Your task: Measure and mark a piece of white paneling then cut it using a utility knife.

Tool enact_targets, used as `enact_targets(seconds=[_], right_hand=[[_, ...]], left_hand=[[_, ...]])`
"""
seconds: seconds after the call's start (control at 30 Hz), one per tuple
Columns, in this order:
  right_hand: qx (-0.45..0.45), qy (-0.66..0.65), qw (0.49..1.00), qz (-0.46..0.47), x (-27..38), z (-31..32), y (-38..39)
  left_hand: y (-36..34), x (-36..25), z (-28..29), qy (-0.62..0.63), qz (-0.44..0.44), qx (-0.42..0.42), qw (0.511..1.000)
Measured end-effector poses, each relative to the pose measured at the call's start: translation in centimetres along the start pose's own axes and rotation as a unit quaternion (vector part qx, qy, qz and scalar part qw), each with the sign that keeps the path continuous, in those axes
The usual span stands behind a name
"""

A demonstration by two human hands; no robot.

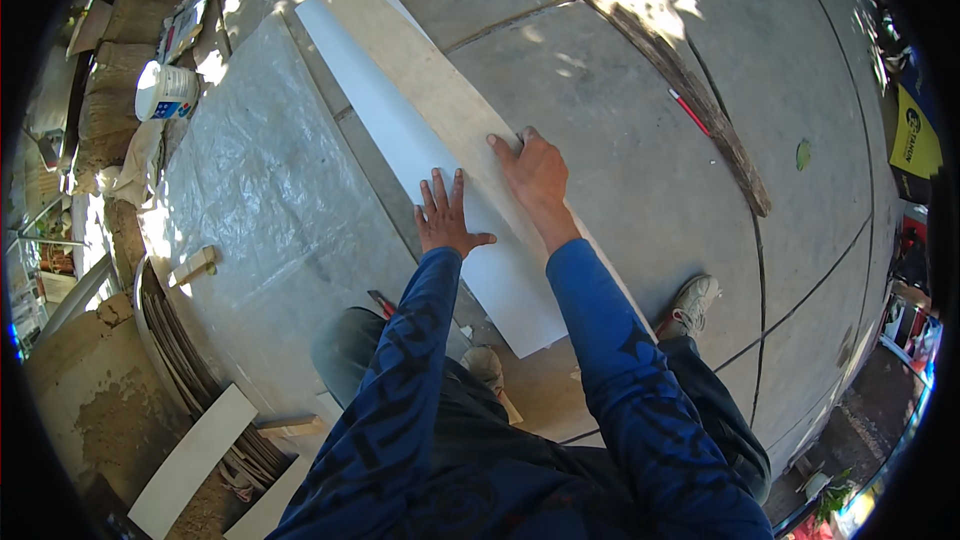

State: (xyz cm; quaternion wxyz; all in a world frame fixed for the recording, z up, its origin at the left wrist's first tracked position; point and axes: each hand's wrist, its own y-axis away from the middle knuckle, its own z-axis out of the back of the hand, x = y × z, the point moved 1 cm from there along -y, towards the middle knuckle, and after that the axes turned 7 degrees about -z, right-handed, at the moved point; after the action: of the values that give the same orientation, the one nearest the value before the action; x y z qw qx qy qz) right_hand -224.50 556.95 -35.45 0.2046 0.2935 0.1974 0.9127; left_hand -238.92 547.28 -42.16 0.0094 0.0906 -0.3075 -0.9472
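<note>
A long pale wooden board (400,45) lies slantwise over a white sheet (375,100) on the floor. My left hand (446,220) rests flat on the white sheet and the board's left edge, fingers spread. At the board's right edge is my right hand (540,180), its fingers curled and its thumb laid on the board. Whatever those fingers may hold is too small to make out. By my left forearm, a red-handled tool (383,304) lies on the floor, partly covered by the sleeve.
Clear plastic sheeting (270,160) covers the floor at left, with a white bucket (166,92) beyond it. A rough wooden beam (690,90) lies at the right, a red pen-like stick (690,112) beside it. Curved strips (185,350) lean at lower left. My shoes (692,302) flank the board.
</note>
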Motion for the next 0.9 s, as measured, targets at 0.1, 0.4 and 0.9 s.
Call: enact_targets(seconds=[0.1, 0.4, 0.9], right_hand=[[0.007, -0.023, 1.000, -0.017, -5.0, -4.0, 4.1], [0.000, -0.107, 0.993, -0.043, -11.7, -4.7, 8.8], [-0.061, 0.050, 0.996, -0.040, -24.4, -2.9, 24.1]], left_hand=[[0.0, 0.2, -0.3, -0.003, 0.011, 0.013, 1.000], [0.0, 0.5, -1.1, 0.032, -0.003, -0.022, 0.999], [-1.5, 2.6, -3.4, 0.132, 0.045, -0.168, 0.976]])
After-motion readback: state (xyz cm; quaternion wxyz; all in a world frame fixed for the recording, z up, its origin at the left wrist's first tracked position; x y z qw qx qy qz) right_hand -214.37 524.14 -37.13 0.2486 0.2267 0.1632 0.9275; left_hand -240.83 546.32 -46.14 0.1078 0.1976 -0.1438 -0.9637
